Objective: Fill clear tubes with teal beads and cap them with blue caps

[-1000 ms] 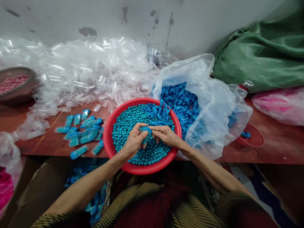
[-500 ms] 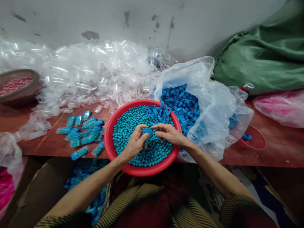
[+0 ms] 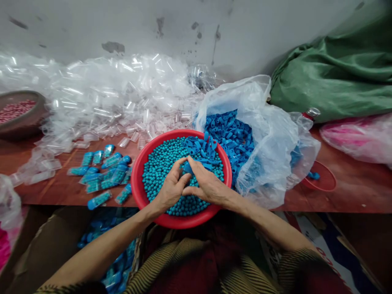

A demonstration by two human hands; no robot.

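Over the red basin [image 3: 137,171], my left hand [image 3: 171,185] is closed around a small tube with a blue cap [image 3: 187,168]; most of the tube is hidden by the fingers. My right hand [image 3: 208,183] closes in from the other side, its fingertips on the cap end and its thumb meeting the left thumb. Teal beads [image 3: 159,161] fill the basin. A cluster of loose blue caps [image 3: 199,146] lies on the beads at the basin's far right side.
Left of the basin lie several bead-filled tubes [image 3: 112,173]. Clear empty tubes [image 3: 122,98] are heaped along the wall. At right stand a plastic bag [image 3: 272,134] of blue caps and a small red basket [image 3: 326,177]. A bowl [image 3: 39,110] of pink beads sits far left.
My right hand has moved left onto the capped tube, its fingers and thumb now meeting my left hand. My left hand still holds the tube. The view has shifted slightly.
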